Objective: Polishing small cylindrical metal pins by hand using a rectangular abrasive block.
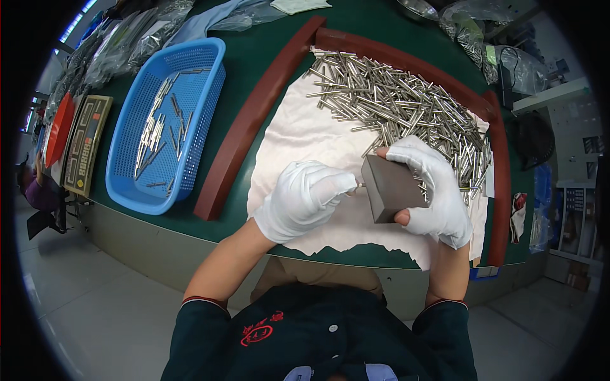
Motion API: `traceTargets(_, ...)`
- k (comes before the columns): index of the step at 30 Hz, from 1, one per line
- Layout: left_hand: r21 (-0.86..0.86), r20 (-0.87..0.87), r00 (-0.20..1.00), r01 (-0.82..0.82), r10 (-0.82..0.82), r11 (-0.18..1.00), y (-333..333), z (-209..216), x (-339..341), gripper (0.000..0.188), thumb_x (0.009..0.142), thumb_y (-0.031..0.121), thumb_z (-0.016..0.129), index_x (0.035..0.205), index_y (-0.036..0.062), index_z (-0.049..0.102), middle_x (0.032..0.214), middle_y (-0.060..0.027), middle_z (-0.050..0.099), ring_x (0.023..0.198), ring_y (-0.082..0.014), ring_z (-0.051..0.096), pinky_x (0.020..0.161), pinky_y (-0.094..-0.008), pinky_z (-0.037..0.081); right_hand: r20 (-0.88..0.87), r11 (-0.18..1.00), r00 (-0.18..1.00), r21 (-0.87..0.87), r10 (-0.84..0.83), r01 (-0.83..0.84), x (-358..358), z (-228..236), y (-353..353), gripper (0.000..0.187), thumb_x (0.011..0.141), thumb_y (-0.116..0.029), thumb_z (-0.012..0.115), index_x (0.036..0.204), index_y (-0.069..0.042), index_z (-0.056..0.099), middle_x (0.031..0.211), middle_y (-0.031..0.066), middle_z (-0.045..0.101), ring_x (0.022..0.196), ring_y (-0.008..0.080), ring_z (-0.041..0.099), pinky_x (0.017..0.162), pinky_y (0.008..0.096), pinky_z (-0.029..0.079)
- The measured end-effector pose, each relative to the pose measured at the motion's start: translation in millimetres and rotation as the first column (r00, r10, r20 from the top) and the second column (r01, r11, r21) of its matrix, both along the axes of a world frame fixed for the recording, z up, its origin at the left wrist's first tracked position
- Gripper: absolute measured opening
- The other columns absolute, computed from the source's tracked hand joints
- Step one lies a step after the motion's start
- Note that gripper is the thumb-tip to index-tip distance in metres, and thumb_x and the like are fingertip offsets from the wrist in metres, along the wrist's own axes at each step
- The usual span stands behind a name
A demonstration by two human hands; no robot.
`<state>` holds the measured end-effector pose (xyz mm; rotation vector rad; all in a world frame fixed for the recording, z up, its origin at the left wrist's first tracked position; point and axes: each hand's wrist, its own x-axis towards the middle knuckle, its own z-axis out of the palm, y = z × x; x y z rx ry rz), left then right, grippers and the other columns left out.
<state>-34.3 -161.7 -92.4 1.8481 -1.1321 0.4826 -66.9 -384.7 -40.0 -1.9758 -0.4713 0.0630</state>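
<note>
My right hand (438, 193), in a white glove with bare fingertips, grips a grey-brown rectangular block (399, 184) by its sides. To its left, my gloved left hand (300, 200) is closed in a pinch on a thin metal pin (359, 185). Little of the pin shows between the fingers and the block's left face; I cannot tell if its end touches. Both hands are over a pale cloth (283, 143). Just beyond my right hand lies a large heap of loose silvery metal pins (397, 95).
Dark red bars (264, 114) border the cloth on the left, back and right. A blue perforated basket (113, 162) holding several pins stands at left, beside a flat box (89, 146). Bagged parts (121, 44) line the far left. A metal bowl (419, 9) sits at the back.
</note>
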Motion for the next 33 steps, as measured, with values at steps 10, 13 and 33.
traceTargets(10, 0.024, -0.06, 0.998, -0.012, 0.013, 1.0, -3, 5, 0, 0.025, 0.07, -0.004, 0.068, 0.09, 0.0085, 0.058, 0.072, -0.0046, 0.065, 0.062, -0.0216, 0.065, 0.056, -0.0296, 0.051, 0.084, 0.988, 0.996, -0.149, 0.043, -0.03, -3, 6, 3, 0.065, 0.049, -0.024, 0.078, 0.107, -0.001, 0.06, 0.098, 0.0127, 0.056, 0.094, 0.0292, 0.053, 0.084, 0.0367, 0.041)
traceTargets(13, -0.028, -0.128, 0.992, -0.007, 0.003, 1.0, -4, 5, 1, 0.02, 0.073, -0.003, 0.068, 0.088, 0.0068, 0.059, 0.072, -0.0057, 0.066, 0.063, -0.0224, 0.065, 0.057, -0.0296, 0.052, 0.067, 0.994, 0.997, -0.099, -0.034, 0.04, -2, 6, 3, 0.065, 0.048, -0.025, 0.078, 0.106, -0.001, 0.06, 0.098, 0.0123, 0.056, 0.095, 0.029, 0.053, 0.085, 0.0361, 0.041)
traceTargets(33, -0.19, -0.888, 0.45, -0.166, -0.097, 0.968, -5, 15, -3, 0.011, 0.09, 0.007, 0.058, 0.092, -0.0047, 0.058, 0.074, -0.0103, 0.065, 0.064, -0.0146, 0.064, 0.059, -0.0247, 0.053, 0.02, 0.99, 0.991, -0.045, -0.134, 0.135, 0, -6, 8, 0.067, 0.055, -0.031, 0.08, 0.109, 0.003, 0.059, 0.1, 0.0128, 0.056, 0.096, 0.0248, 0.054, 0.086, 0.0322, 0.042)
